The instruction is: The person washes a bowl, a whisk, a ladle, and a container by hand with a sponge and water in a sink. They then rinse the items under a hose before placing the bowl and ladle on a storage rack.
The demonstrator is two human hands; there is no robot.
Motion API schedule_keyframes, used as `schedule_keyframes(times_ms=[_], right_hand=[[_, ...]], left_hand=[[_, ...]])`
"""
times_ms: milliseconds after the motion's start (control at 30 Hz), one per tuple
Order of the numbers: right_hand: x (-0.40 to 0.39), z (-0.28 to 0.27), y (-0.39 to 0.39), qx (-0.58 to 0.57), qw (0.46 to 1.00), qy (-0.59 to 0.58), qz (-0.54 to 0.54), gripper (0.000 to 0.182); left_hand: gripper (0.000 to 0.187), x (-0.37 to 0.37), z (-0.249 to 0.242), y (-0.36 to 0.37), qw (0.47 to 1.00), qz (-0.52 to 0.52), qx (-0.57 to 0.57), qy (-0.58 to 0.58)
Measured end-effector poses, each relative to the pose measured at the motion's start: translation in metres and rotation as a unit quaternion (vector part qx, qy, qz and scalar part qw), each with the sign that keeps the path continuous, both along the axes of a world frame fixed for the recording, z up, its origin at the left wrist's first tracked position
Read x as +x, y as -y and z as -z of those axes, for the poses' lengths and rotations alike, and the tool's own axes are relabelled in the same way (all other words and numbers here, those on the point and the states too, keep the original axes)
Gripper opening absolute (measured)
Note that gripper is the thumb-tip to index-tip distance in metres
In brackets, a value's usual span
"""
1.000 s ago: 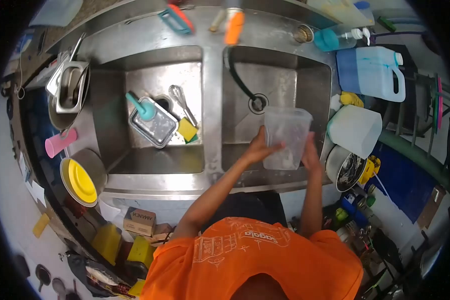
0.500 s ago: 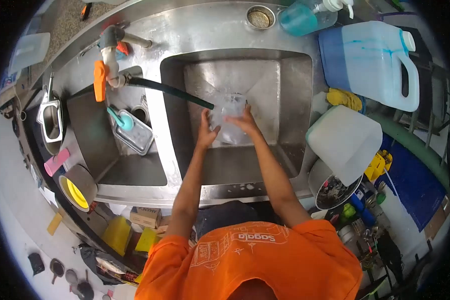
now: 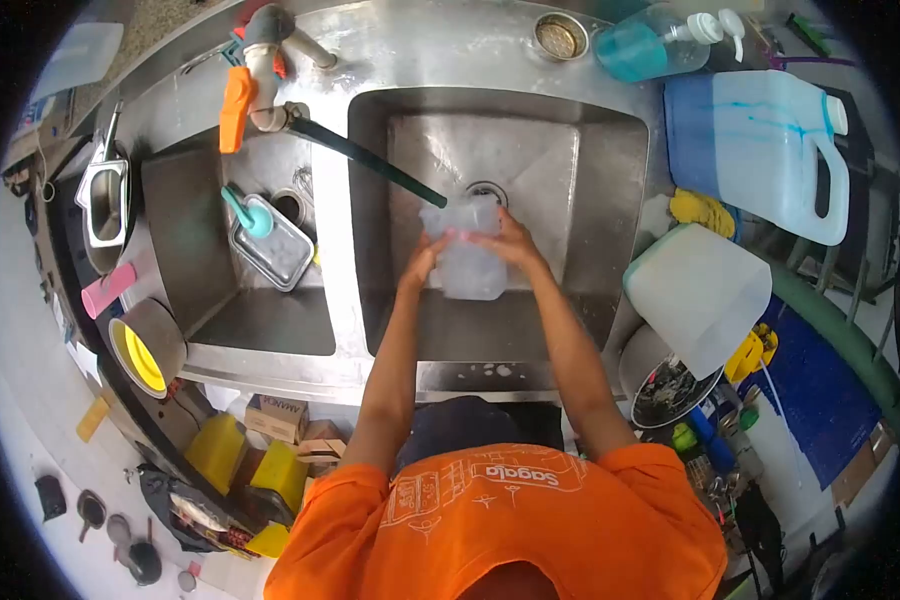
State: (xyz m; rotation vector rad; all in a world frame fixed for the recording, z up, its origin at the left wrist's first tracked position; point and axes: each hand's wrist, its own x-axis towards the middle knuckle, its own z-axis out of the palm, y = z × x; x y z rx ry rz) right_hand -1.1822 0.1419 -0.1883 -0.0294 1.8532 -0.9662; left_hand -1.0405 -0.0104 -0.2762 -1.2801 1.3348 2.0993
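Both of my hands hold a clear plastic container [image 3: 467,270] over the right basin [image 3: 610,200] of a steel double sink. My left hand [image 3: 422,262] grips its left side and my right hand [image 3: 510,240] grips its right side near the rim. The container's mouth sits just under the end of a black hose [image 3: 370,160] that runs from the tap [image 3: 260,60] with an orange lever. The drain [image 3: 486,188] lies right behind the container.
The left basin [image 3: 180,230] holds a metal tray [image 3: 275,250] with a teal brush. A blue liquid jug [image 3: 760,140], a soap bottle [image 3: 650,45] and a white container [image 3: 695,290] stand right of the sink. A yellow-lined pot [image 3: 145,350] sits at the left.
The container went from held up over the sink's front edge down into the right basin under the hose end. In the last half second it has tilted slightly and both hands have shifted their grip.
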Motion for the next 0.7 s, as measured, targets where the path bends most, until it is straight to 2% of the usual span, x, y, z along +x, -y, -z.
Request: schedule_keyframes(times_ms=[33,67,100,133,167,200,233,267,300,333,367,400,433,500,533,567,633,667,700], right_hand=[[-0.001,0.007,-0.002,0.003,0.992,0.12,0.047,0.094],[-0.001,0.039,-0.01,0.004,0.992,0.119,0.046,0.094],[-0.002,0.091,-0.023,0.007,0.986,0.126,0.105,0.086],[-0.005,0.119,-0.028,0.01,0.977,0.133,0.164,0.079],[-0.013,0.119,-0.022,0.011,0.978,0.13,0.163,0.079],[-0.016,0.119,-0.015,0.103,0.987,0.007,0.121,0.078],[-0.015,0.115,-0.01,0.193,0.972,-0.114,0.075,0.076],[-0.02,0.1,-0.004,0.194,0.971,-0.116,0.072,0.076],[-0.031,0.072,0.007,0.082,0.954,-0.288,-0.01,0.071],[-0.038,0.042,0.02,-0.035,0.891,-0.443,-0.09,0.066],[-0.042,0.011,0.039,-0.127,0.948,-0.282,-0.08,0.062],[-0.037,-0.01,0.056,-0.211,0.969,-0.108,-0.064,0.057],[-0.025,-0.014,0.069,-0.211,0.97,-0.103,-0.063,0.057],[-0.011,-0.019,0.091,-0.21,0.932,-0.151,-0.253,0.048],[-0.008,-0.02,0.095,-0.21,0.932,-0.149,-0.256,0.048],[-0.006,-0.021,0.096,-0.209,0.924,-0.149,-0.283,0.043],[-0.004,-0.025,0.093,-0.206,0.916,-0.148,-0.31,0.038],[-0.002,-0.032,0.091,-0.173,0.905,-0.17,-0.35,0.035],[-0.001,-0.039,0.091,-0.14,0.891,-0.192,-0.387,0.032]], left_hand=[[0.088,-0.003,-0.003,-0.002,0.989,0.123,0.017,0.075],[0.104,-0.009,-0.002,-0.005,0.987,0.139,0.021,0.075],[0.104,-0.016,0.0,-0.007,0.988,0.138,0.021,0.073],[0.089,-0.024,0.003,-0.01,0.993,0.083,0.084,0.027],[0.076,-0.032,0.014,-0.009,0.989,0.027,0.146,-0.019],[0.076,-0.039,0.033,-0.001,0.98,0.051,0.19,0.042],[0.076,-0.038,0.027,-0.001,0.979,0.05,0.193,0.043],[0.082,-0.045,0.012,0.003,0.975,0.064,0.214,0.018],[0.088,-0.054,-0.005,0.009,0.97,0.077,0.232,-0.008],[0.088,-0.061,-0.028,0.01,0.97,0.074,0.231,-0.009],[0.083,-0.064,-0.053,0.006,0.983,0.137,0.106,0.068],[0.078,-0.062,-0.067,0.003,0.969,0.198,-0.02,0.146],[0.078,-0.052,-0.054,0.0,0.968,0.198,-0.018,0.151],[0.078,-0.022,0.021,-0.013,0.968,0.18,-0.174,-0.023],[0.079,-0.016,0.018,-0.022,0.952,0.153,-0.263,-0.031],[0.079,-0.012,0.018,-0.024,0.953,0.152,-0.26,-0.029],[0.082,-0.007,0.02,-0.022,0.98,0.121,-0.159,-0.018],[0.082,0.004,0.034,-0.026,0.98,0.12,-0.156,-0.017],[0.083,0.022,0.064,-0.032,0.999,-0.038,0.003,-0.024]])
